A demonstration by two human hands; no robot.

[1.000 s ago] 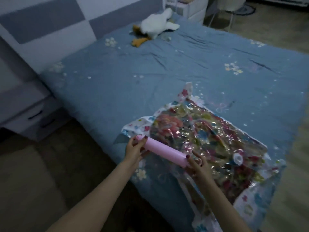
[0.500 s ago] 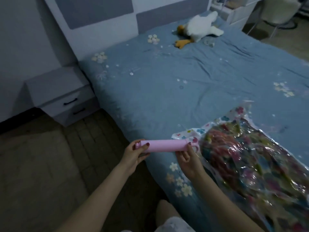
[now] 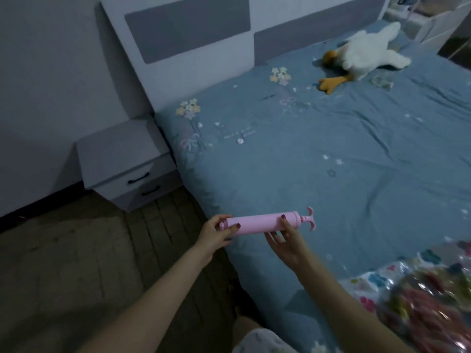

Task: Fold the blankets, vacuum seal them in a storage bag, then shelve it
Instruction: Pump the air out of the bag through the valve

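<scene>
While held level over the bed (image 3: 318, 159), pink pump (image 3: 265, 223) in both hands' curled fingers (image 3: 235, 226).

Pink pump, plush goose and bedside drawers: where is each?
pink pump (image 3: 262, 223): head view, middle of its barrel.
plush goose (image 3: 367, 53): head view, white body.
bedside drawers (image 3: 122, 149): head view, top surface.

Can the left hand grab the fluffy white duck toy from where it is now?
Probably not. The left hand grips one end of the pink pump at the bed's near edge, while the duck toy lies far across the blue bedspread by the headboard.
</scene>
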